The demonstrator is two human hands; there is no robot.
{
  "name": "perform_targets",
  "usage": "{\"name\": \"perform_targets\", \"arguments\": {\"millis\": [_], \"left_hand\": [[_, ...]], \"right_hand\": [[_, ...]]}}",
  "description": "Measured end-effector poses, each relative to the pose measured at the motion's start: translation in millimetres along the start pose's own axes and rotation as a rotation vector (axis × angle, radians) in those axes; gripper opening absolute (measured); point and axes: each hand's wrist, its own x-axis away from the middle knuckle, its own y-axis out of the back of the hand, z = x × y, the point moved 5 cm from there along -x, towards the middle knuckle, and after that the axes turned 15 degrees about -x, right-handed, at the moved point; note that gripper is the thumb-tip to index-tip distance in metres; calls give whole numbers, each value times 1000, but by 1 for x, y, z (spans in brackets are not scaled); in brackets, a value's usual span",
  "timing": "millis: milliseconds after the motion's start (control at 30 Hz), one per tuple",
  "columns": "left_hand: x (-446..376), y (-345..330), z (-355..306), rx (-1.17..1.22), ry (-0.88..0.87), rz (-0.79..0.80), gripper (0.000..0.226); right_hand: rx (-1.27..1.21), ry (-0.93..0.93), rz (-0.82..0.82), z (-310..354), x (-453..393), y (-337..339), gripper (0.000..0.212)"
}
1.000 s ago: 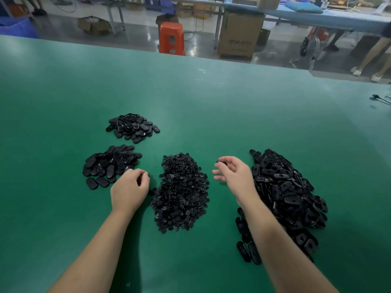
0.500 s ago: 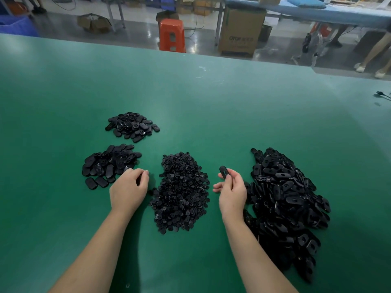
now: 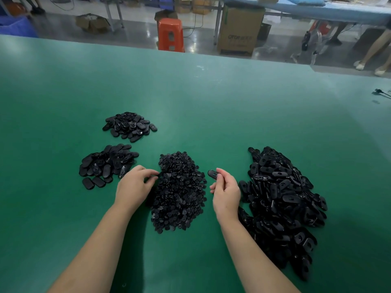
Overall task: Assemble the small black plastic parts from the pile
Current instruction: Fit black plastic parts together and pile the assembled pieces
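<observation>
Moved since earlier: left hand (image 3: 133, 187) from the near-left pile (image 3: 106, 163) to the middle pile (image 3: 179, 191), fingers pinching at its left edge; contents unclear. Right hand (image 3: 225, 192) pinches one oval piece (image 3: 212, 174) above the green bench (image 3: 211, 102). Large pile (image 3: 281, 199) lies right.

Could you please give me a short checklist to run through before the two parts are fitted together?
1. Right hand holds an oval part at its fingertips: ok.
2. Left hand has reached the middle pile of small pieces: ok.
3. Left hand has pinched one small piece: cannot tell, fingers hide it.
4. Oval part's open side faces the left hand: cannot tell.
5. Green table bare between the hands: not ok, the middle pile lies there.
</observation>
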Motion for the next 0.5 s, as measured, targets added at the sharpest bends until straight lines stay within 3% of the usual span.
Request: {"name": "perform_targets", "arguments": {"millis": [500], "left_hand": [[-8, 2, -4, -51, 29, 26, 9]], "right_hand": [[10, 35, 32, 1, -1, 0, 28]]}}
